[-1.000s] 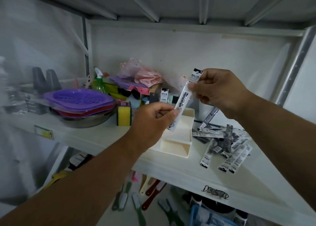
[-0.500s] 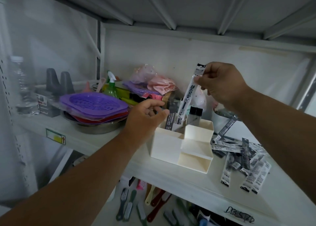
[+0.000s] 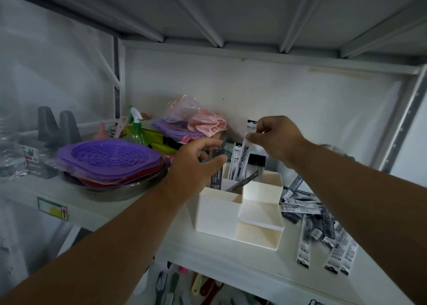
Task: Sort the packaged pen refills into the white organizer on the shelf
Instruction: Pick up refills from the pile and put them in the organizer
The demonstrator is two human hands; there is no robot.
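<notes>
Head view: right hand (image 3: 276, 140) pinches refill pack (image 3: 245, 153) over white organizer (image 3: 215, 214).

A white metal shelf (image 3: 231, 265) is backed by a plain white wall (image 3: 300, 101). Ribbed underside of an upper shelf (image 3: 208, 15) is seen overhead. Lighting is dim.

Your way into the white organizer (image 3: 217, 212) is from above; its tall rear compartment already holds upright packets (image 3: 236, 163). Left, the purple basket stack (image 3: 108, 159) crowds close; right, loose refills (image 3: 323, 230) cover the shelf (image 3: 208, 254).
</notes>
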